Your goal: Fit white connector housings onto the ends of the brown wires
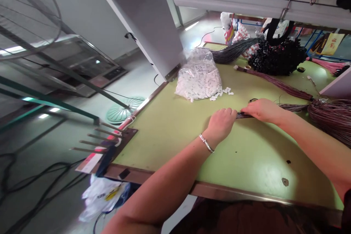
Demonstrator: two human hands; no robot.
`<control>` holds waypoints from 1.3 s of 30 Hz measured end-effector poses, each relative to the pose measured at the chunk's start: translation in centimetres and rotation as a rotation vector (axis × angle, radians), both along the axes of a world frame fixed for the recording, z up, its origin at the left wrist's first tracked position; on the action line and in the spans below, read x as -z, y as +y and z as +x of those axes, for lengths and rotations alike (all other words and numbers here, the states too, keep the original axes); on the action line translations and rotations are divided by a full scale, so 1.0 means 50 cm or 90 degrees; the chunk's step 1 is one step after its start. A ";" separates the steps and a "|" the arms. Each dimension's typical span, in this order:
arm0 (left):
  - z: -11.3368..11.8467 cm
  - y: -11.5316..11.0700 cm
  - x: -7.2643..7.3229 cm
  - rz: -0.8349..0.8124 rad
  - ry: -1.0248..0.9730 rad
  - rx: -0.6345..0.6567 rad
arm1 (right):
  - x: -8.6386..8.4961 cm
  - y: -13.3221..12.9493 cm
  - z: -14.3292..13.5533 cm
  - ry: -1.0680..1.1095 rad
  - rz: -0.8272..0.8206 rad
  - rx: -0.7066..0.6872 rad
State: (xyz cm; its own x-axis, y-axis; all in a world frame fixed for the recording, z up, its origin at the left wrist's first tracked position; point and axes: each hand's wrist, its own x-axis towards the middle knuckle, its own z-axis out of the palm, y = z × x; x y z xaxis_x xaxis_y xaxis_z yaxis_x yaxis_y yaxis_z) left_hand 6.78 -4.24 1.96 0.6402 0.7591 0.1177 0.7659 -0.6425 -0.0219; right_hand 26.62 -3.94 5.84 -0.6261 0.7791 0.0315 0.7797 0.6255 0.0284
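Left grip (221,122), right grip (257,109) clamped on wire bundle (243,115); clear bag (196,60) holds white pieces (201,86).

The left forearm (175,172) is slanting from the near edge toward the far right, the left wrist (213,137) running almost straight into the left hand (222,124), which is curling tight, back upward. The right forearm (312,144) is angling in from the right, and the right hand (260,109) is sitting just beside the left one, pointing leftward, its fingers (247,109) pinching together.
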 end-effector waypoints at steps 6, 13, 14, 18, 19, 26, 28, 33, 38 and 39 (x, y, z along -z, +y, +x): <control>-0.007 0.016 0.021 0.121 -0.038 0.079 | -0.044 0.025 -0.016 -0.152 -0.092 -0.064; -0.014 0.027 0.030 0.130 -0.051 0.128 | -0.028 0.015 -0.015 -0.190 -0.040 -0.119; -0.014 0.027 0.032 0.129 -0.054 0.134 | -0.024 0.013 -0.017 -0.195 -0.030 -0.124; -0.013 0.031 0.040 0.129 -0.057 0.131 | 0.006 0.008 -0.023 -0.147 0.013 -0.129; -0.012 0.032 0.041 0.125 -0.057 0.129 | 0.016 0.007 -0.025 -0.119 0.023 -0.121; -0.012 0.022 0.030 0.132 -0.054 0.122 | 0.046 0.008 -0.023 0.081 0.002 0.031; -0.012 0.019 0.027 0.147 -0.057 0.125 | 0.036 0.006 -0.014 0.174 -0.041 0.037; -0.014 0.023 0.029 0.176 -0.072 0.118 | 0.018 -0.002 -0.009 0.246 -0.069 -0.019; -0.017 0.023 0.024 0.220 -0.083 0.163 | 0.016 0.003 -0.034 0.352 -0.120 0.062; -0.018 0.022 0.022 0.224 -0.084 0.172 | 0.016 0.005 -0.038 0.390 -0.163 0.100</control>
State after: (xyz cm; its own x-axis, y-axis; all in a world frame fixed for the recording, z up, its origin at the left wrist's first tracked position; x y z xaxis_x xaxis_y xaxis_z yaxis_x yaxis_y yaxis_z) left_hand 5.89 -3.15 0.87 0.7714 0.4669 0.4324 0.5833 -0.7904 -0.1873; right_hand 24.70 -3.70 5.05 -0.4334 0.8891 0.1474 0.6896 0.4325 -0.5809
